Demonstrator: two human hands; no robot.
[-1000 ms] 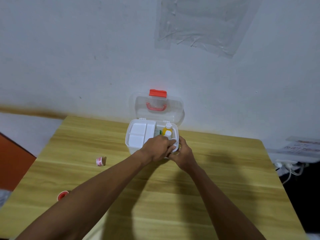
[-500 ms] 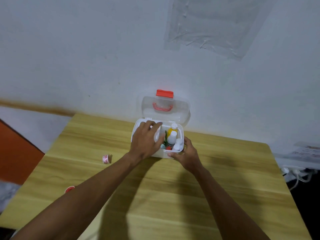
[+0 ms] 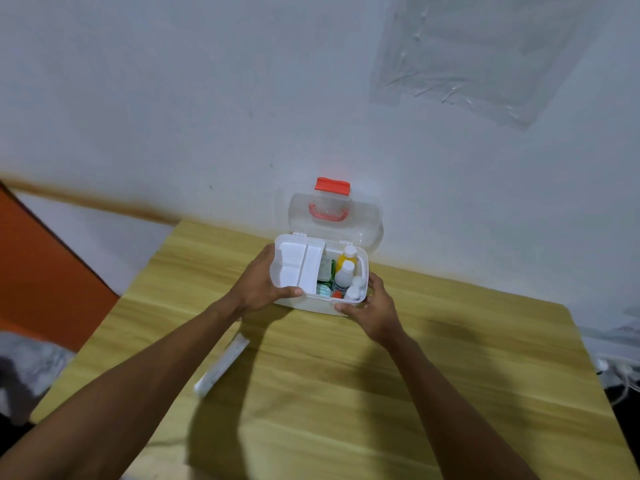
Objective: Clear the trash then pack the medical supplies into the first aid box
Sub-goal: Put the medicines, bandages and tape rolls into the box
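While both hands are gripping it, the box [image 3: 311,303] is sitting on the table [image 3: 346,393] close to the wall [image 3: 207,98], with its lid [image 3: 334,218] standing open behind. The left hand [image 3: 258,287] is cupping the left end, fingers curling round the side and thumb hooking over the front rim by the white tray [image 3: 294,268]. The right hand [image 3: 372,306] is clasping the near right corner, thumb lying along the front and fingers wrapping the side. Being thin rigid plastic, the box is probably feeling light, though the bottles [image 3: 344,273] standing in its right part are likely weighting that end and could be toppling if it tilts. Its smooth sides may be slippery, so gripping low at both ends, as now, is looking safest, while lifting by the tray is risking pulling it loose. A flat white strip [image 3: 221,363] is lying on the table nearer the person, apart from the box and not yet packed.
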